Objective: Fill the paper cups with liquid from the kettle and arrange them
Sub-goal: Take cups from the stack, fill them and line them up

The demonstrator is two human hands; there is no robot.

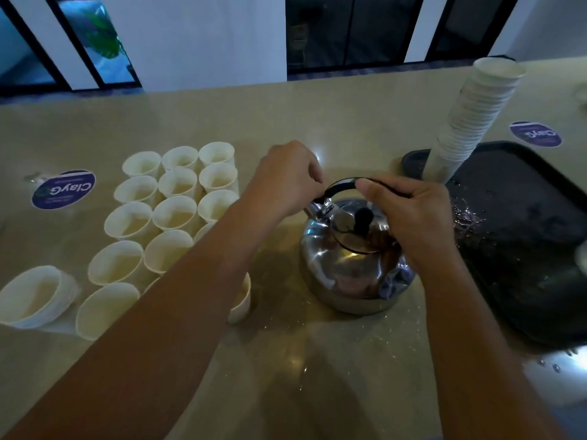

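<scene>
Both hands on kettle handle [344, 183]: left hand [286, 179] pinches its left end, right hand [416, 214] wraps the right. Kettle [352, 265] sits on counter [317, 115], paper cups [171, 214] grouped left, probably filled. Cup stack [467, 122] on black tray [524, 233] right.

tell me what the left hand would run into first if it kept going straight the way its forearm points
The left hand grips the near end of the kettle handle, pointing away and to the right. Past that, the line looks free across bare counter toward the far wall, though depth is hard to judge.

Dim, soft, glare on kettle [349, 265], wide-angle warp.
</scene>
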